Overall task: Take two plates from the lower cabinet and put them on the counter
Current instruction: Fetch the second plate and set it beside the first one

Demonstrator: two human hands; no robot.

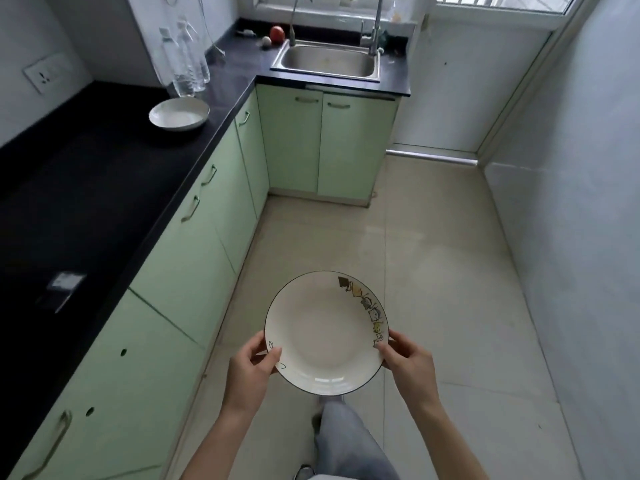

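Observation:
A white plate with a thin dark rim and small cartoon drawings along its right edge [325,334] hangs level over the floor in front of me. My left hand [251,372] grips its left edge, thumb on top. My right hand [407,362] grips its right edge the same way. A second white plate [179,113] lies on the black counter [86,188] at the left, near the corner. The pale green lower cabinets [194,258] under the counter have all their doors shut.
Clear plastic bottles [185,60] stand behind the plate on the counter. A steel sink [327,60] with a tap sits at the far end, a red fruit [277,33] beside it. The tiled floor [433,271] runs between the cabinets and the right wall.

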